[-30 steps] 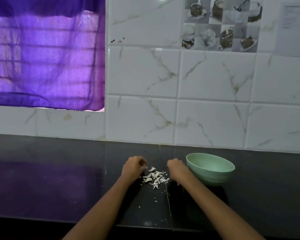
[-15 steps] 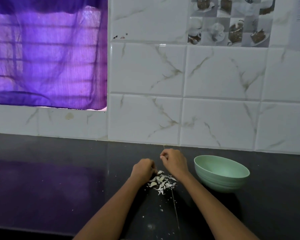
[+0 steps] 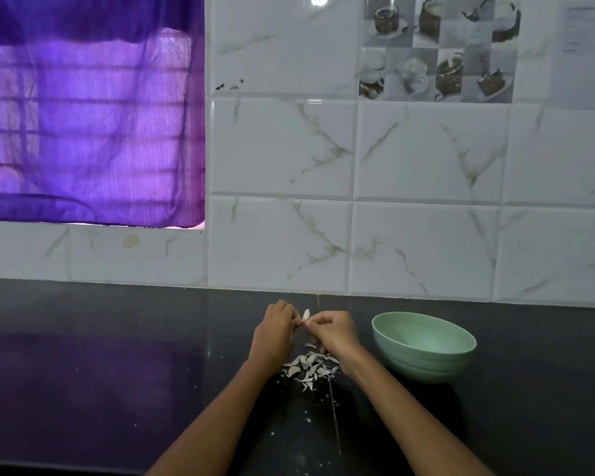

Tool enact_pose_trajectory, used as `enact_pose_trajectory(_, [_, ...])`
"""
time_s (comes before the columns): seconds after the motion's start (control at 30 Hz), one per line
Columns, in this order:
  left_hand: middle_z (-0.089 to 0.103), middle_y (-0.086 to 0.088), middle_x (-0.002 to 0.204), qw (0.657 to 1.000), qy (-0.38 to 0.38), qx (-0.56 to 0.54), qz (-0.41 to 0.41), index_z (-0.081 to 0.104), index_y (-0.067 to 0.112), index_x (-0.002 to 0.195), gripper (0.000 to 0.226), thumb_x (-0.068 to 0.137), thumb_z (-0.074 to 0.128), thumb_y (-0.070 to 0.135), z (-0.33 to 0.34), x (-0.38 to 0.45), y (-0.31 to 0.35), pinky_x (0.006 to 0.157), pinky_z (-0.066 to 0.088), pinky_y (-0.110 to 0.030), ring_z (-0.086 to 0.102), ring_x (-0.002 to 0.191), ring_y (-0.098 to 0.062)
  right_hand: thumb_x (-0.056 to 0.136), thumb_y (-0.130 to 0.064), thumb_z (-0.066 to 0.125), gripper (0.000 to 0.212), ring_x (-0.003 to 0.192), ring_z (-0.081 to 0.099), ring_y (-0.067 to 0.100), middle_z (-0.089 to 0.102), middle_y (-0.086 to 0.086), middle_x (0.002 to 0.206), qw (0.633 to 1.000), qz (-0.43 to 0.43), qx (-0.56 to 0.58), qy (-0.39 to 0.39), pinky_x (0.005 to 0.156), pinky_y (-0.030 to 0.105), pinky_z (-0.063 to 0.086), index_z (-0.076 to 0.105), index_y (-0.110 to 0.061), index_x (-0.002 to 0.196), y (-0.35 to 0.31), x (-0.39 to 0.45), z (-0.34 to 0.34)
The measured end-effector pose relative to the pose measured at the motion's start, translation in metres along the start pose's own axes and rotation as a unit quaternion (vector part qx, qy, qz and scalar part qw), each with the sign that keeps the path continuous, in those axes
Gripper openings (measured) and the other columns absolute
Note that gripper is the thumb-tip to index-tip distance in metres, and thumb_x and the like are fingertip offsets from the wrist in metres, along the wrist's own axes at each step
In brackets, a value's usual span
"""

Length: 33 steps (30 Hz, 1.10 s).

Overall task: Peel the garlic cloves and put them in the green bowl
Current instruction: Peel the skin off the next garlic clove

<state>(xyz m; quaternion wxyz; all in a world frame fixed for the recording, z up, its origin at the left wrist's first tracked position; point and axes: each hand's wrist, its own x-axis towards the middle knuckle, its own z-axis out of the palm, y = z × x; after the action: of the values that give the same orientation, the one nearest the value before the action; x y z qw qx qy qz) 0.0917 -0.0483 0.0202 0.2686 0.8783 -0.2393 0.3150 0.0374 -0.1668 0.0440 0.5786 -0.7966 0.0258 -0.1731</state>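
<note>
Both hands have lifted off the counter: left hand [image 3: 275, 329] and right hand [image 3: 334, 329] pinch one garlic clove [image 3: 305, 315] together, green bowl [image 3: 423, 341] at three o'clock; slippery skin could drop it among the peels [image 3: 310, 367]

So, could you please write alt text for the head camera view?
Two bare hands, left hand and right hand, hold a garlic clove between them above a pile of peels on a dark counter. A green bowl stands to the right, before a tiled wall.

Left hand [image 3: 275, 333] and right hand [image 3: 334, 331] raised together, fingers [image 3: 298, 322] apparently pinched, forearms converging.
</note>
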Motion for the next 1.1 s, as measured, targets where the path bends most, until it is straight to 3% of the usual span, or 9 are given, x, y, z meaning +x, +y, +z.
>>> enact_pose_trajectory(0.17, [0.05,-0.001,0.107,1.0,-0.005,-0.009,0.011,0.054,0.01,0.098,0.011,0.096,0.045,0.017,0.0,-0.002,0.004,0.07,0.042,-0.028,0.044,0.099,-0.015,0.088,-0.013,0.064,0.013,0.053,0.053,0.011,0.07,0.008,0.078,0.993,0.03,0.112,0.0,0.039,0.017,0.04,0.068,-0.002,0.084,-0.002,-0.001,0.001])
enact_pose_trajectory(0.37, [0.051,0.001,0.108,0.999,-0.015,-0.03,0.01,0.056,0.011,0.098,0.016,0.094,0.05,0.024,0.001,0.004,-0.002,0.075,0.042,-0.026,0.043,0.104,-0.014,0.088,-0.011,0.06,0.015,0.052,0.054,0.015,0.066,0.01,0.072,0.994,0.007,0.094,0.048,0.045,0.024,0.047,0.061,-0.006,0.074,0.001,0.013,-0.004])
enact_pose_trajectory(0.5, [0.052,-0.003,0.11,0.998,-0.006,-0.04,-0.055,0.053,0.01,0.101,0.012,0.095,0.045,0.016,-0.001,0.005,-0.013,0.077,0.037,-0.026,0.043,0.109,-0.018,0.088,-0.011,0.06,0.01,0.054,0.05,0.009,0.06,0.002,0.068,0.999,-0.014,0.044,0.026,0.049,0.021,0.046,0.064,-0.009,0.08,0.005,0.016,-0.006])
enact_pose_trajectory(0.63, [0.052,-0.004,0.116,0.995,-0.01,-0.042,-0.093,0.049,0.01,0.112,0.023,0.09,0.043,0.005,0.0,0.004,-0.02,0.078,0.036,-0.026,0.043,0.113,-0.02,0.086,-0.007,0.063,0.012,0.058,0.054,0.009,0.062,0.001,0.073,0.998,-0.054,-0.025,-0.006,0.054,0.019,0.049,0.068,-0.007,0.098,0.012,0.018,-0.007])
enact_pose_trajectory(0.8, [0.055,-0.005,0.117,0.993,-0.024,-0.046,-0.108,0.053,0.011,0.113,0.025,0.09,0.043,0.006,0.002,0.006,-0.022,0.084,0.04,-0.03,0.045,0.113,-0.02,0.078,-0.006,0.072,0.005,0.051,0.056,0.0,0.068,0.005,0.071,0.964,-0.144,-0.219,-0.035,0.057,0.02,0.052,0.073,-0.006,0.083,0.014,0.02,-0.002])
enact_pose_trajectory(1.0, [0.059,-0.004,0.112,0.989,-0.01,-0.06,-0.135,0.058,0.012,0.106,0.026,0.088,0.04,0.003,0.003,0.008,-0.031,0.082,0.041,-0.031,0.049,0.109,-0.02,0.076,-0.003,0.071,0.004,0.069,0.058,0.006,0.072,0.006,0.081,0.934,-0.222,-0.278,-0.034,0.067,0.013,0.044,0.073,-0.004,0.08,-0.031,0.034,0.0])
enact_pose_trajectory(1.1, [0.061,-0.003,0.111,0.983,0.018,-0.076,-0.166,0.059,0.011,0.103,0.026,0.089,0.04,0.003,0.003,0.008,-0.036,0.082,0.042,-0.031,0.051,0.108,-0.02,0.077,-0.002,0.069,0.005,0.066,0.058,0.006,0.071,0.006,0.079,0.922,-0.223,-0.315,-0.017,0.061,0.011,0.041,0.073,-0.005,0.077,-0.041,0.044,0.003])
